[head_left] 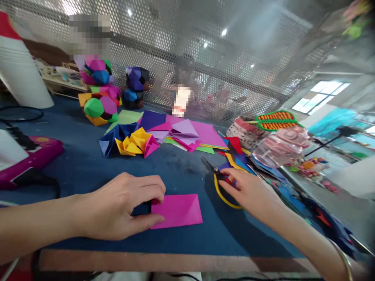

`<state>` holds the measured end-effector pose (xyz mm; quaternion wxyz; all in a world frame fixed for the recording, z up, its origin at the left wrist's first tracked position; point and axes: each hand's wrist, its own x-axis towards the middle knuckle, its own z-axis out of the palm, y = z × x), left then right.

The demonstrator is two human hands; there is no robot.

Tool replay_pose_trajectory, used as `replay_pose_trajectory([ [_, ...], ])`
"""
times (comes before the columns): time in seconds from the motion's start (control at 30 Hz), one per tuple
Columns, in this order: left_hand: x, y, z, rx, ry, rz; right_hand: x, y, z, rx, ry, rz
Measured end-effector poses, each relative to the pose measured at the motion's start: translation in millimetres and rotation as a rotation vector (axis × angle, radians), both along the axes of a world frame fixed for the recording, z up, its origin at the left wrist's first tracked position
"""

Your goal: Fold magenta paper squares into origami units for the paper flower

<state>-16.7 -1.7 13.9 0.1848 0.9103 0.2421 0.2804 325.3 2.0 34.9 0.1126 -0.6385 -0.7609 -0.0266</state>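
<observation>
A magenta paper rectangle (pixel 183 210) lies flat on the blue tabletop near the front edge. The curled fingers and thumb of my left hand (pixel 125 207) are on its left end. To the right, my right hand (pixel 244 189) has its fingers closed on a pair of scissors (pixel 216 170), whose dark blades point up and left, away from me. A yellow ring-shaped handle (pixel 224 197) shows below that hand. Beyond my hands sit folded yellow paper pieces (pixel 134 141), dark blue ones (pixel 109 140) and a pink one (pixel 150 145).
Stacked coloured sheets (pixel 205 134) lie at the back centre. Paper balls (pixel 99 107) stand behind on the left, near a white cone (pixel 25 70). A purple device (pixel 43 154) with a black cable is at the left. A clear pink-lidded container (pixel 278 148) stands at the right.
</observation>
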Motion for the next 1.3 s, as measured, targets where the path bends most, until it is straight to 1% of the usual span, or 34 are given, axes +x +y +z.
replay_pose_trajectory([
  [0.07,2,1,-1.1,-0.025,0.045,0.006,-8,-4,-1.4,0.050,-0.050,0.051],
  [0.1,4,1,-0.9,-0.043,0.047,0.016,-15,-8,-0.6,0.072,-0.054,0.097],
  [0.13,6,2,-0.1,-0.059,0.034,0.034,-24,-13,1.3,0.062,-0.039,0.174],
  [0.2,11,5,2.8,-0.086,0.002,0.071,-43,-23,7.7,-0.072,0.050,0.351],
  [0.27,17,9,7.3,-0.113,-0.014,0.100,-60,-27,15.1,-0.234,0.095,0.410],
  [0.33,24,14,12.7,-0.148,-0.010,0.108,-72,-26,20.8,-0.307,0.117,0.420],
  [0.4,29,18,18.0,-0.202,-0.011,0.095,-79,-19,23.2,-0.343,0.186,0.434],
  [0.5,33,22,22.8,-0.323,-0.025,0.060,-88,-6,20.8,-0.324,0.340,0.478],
  [0.63,23,32,20.8,-0.494,-0.109,0.071,-100,4,9.8,-0.138,0.416,0.471],
  [0.77,13,43,17.4,-0.669,-0.369,0.159,-104,2,-3.5,0.084,0.452,0.463],
  [0.83,13,44,16.9,-0.753,-0.504,0.189,-104,2,-9.1,0.198,0.430,0.493],
  [0.87,14,43,16.5,-0.799,-0.549,0.186,-105,2,-11.5,0.240,0.415,0.512],
  [0.93,19,37,15.2,-0.894,-0.593,0.148,-106,1,-15.8,0.276,0.395,0.546],
  [1.0,24,30,12.9,-0.967,-0.600,0.097,-110,0,-19.1,0.251,0.390,0.562],
  [1.07,28,25,10.8,-0.995,-0.605,0.054,-113,-4,-20.2,0.206,0.389,0.566],
  [1.2,27,23,10.6,-0.960,-0.612,0.011,-117,-16,-13.2,0.132,0.422,0.551],
  [1.3,23,25,12.4,-0.919,-0.593,-0.016,-117,-21,-5.5,-0.006,0.570,0.502],
])
